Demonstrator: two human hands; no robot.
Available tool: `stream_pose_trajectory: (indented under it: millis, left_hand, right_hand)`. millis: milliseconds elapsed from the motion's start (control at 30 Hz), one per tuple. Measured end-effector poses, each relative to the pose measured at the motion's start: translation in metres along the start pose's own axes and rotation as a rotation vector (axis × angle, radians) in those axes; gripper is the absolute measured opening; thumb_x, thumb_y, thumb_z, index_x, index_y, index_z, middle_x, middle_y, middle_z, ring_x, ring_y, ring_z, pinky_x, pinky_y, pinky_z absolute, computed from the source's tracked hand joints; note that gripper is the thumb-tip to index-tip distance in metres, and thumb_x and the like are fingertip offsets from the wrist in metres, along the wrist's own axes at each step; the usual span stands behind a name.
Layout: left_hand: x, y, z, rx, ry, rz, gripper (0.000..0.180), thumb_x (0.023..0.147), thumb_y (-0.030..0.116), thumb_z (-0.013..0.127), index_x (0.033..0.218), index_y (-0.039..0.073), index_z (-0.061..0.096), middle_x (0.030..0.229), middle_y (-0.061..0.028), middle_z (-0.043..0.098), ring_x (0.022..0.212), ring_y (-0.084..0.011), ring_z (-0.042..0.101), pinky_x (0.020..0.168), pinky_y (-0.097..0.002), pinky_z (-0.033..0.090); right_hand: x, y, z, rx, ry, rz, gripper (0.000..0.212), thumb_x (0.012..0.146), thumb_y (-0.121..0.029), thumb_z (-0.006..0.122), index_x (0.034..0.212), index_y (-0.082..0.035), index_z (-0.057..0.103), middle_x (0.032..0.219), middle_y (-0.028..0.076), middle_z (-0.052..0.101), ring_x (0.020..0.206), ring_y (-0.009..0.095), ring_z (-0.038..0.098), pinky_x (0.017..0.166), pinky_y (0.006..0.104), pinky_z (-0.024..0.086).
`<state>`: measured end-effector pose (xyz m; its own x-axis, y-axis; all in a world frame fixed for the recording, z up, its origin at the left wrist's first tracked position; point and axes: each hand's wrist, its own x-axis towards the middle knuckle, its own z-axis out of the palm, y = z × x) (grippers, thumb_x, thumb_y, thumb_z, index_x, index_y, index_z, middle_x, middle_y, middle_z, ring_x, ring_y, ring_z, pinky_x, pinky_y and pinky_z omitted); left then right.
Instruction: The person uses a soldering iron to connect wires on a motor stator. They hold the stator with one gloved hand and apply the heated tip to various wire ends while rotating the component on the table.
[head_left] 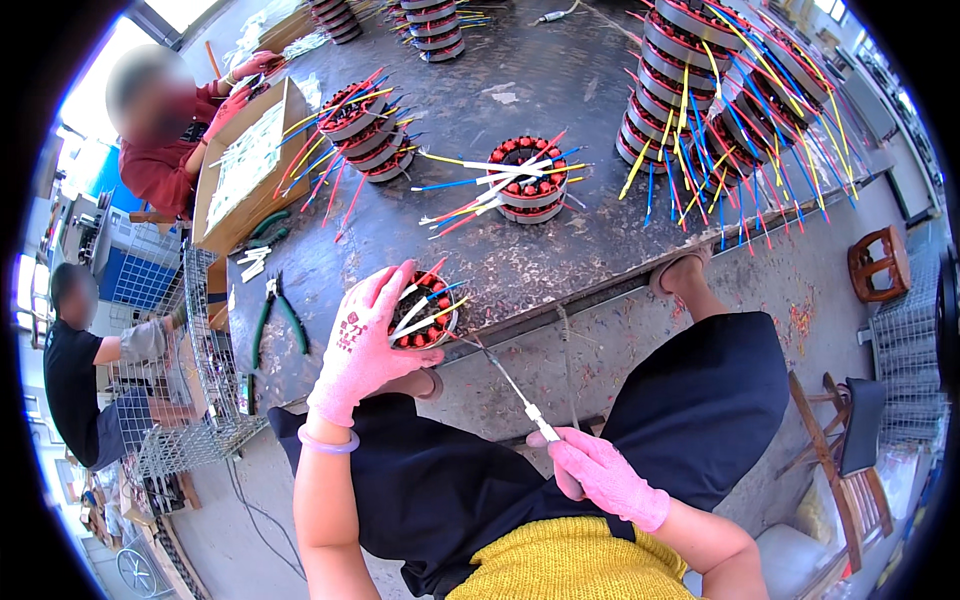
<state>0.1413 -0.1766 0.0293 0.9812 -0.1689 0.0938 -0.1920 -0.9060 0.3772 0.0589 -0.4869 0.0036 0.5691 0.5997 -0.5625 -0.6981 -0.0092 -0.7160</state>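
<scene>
My left hand (pixel 362 345), in a pink glove, wraps round a motor stator (pixel 440 325) at the table's near edge. The stator is a ring with red insulation, and blue, yellow and red leads and white sleeves stand out of it. My right hand (pixel 605 475), also gloved in pink, grips a slim tool (pixel 518 392) with a thin shaft and a white collar. Its shaft points up and left, and the far end comes close to the stator's right side. Whether tip and stator touch, I cannot tell. The tool's exact kind is unclear.
Another stator (pixel 530 205) with crossed white sleeves sits farther back on the dark table (pixel 590 260). Stator stacks (pixel 365 135) stand left and right (pixel 690 90). Green-handled pliers (pixel 280 318) lie at left, near a cardboard box (pixel 250 165). Two co-workers (pixel 155 150) are at the left.
</scene>
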Motion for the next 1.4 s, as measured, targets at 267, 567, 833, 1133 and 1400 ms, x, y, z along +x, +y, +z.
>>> stream_pose_trajectory:
  millis: [267, 567, 833, 1133, 1400]
  left_hand:
    - [0.0012, -0.0048, 0.0004, -0.020, -0.011, 0.001, 0.101, 0.057, 0.034, 0.090, 0.143, 0.006, 0.046, 0.137, -0.0175, 0.050, 0.128, -0.0369, 0.047, 0.109, -0.0445, 0.037]
    - [0.0001, -0.0065, 0.0021, -0.014, 0.001, 0.009, 0.101, 0.057, 0.034, 0.089, 0.143, 0.006, 0.045, 0.137, -0.0175, 0.050, 0.127, -0.0369, 0.048, 0.109, -0.0444, 0.037]
    - [0.0006, -0.0031, 0.0009, -0.011, -0.005, 0.007, 0.101, 0.057, 0.033, 0.089, 0.143, 0.006, 0.044, 0.135, -0.0167, 0.051, 0.126, -0.0367, 0.048, 0.108, -0.0442, 0.038]
    - [0.0002, -0.0001, -0.0002, -0.031, -0.004, -0.010, 0.101, 0.057, 0.031, 0.089, 0.143, 0.006, 0.044, 0.134, -0.0164, 0.052, 0.126, -0.0361, 0.048, 0.108, -0.0440, 0.037]
    - [0.0012, 0.0017, 0.0012, -0.019, -0.001, -0.007, 0.101, 0.057, 0.030, 0.089, 0.143, 0.005, 0.045, 0.134, -0.0168, 0.052, 0.125, -0.0361, 0.048, 0.108, -0.0437, 0.037]
  right_hand:
    - [0.0013, 0.0035, -0.0012, 0.009, -0.006, 0.002, 0.038, 0.104, -0.029, 0.049, 0.132, -0.004, 0.056, 0.063, -0.004, 0.047, 0.054, 0.005, 0.038, 0.051, 0.0215, 0.030]
    - [0.0001, -0.0020, 0.0006, -0.076, 0.001, -0.015, 0.040, 0.104, -0.031, 0.049, 0.130, -0.003, 0.057, 0.065, -0.004, 0.047, 0.056, 0.005, 0.040, 0.053, 0.0216, 0.032]
    - [-0.0013, -0.0041, 0.0016, -0.052, -0.011, -0.018, 0.034, 0.106, -0.024, 0.044, 0.128, -0.003, 0.058, 0.066, -0.004, 0.044, 0.058, 0.005, 0.040, 0.055, 0.0214, 0.035]
    - [-0.0007, -0.0008, 0.0008, -0.026, -0.024, -0.008, 0.035, 0.106, -0.026, 0.045, 0.129, -0.003, 0.057, 0.066, -0.004, 0.043, 0.058, 0.005, 0.040, 0.054, 0.0218, 0.034]
    - [0.0004, 0.0033, -0.0014, -0.019, -0.036, -0.017, 0.036, 0.106, -0.026, 0.045, 0.130, -0.002, 0.055, 0.066, -0.004, 0.044, 0.057, 0.005, 0.040, 0.054, 0.0222, 0.034]
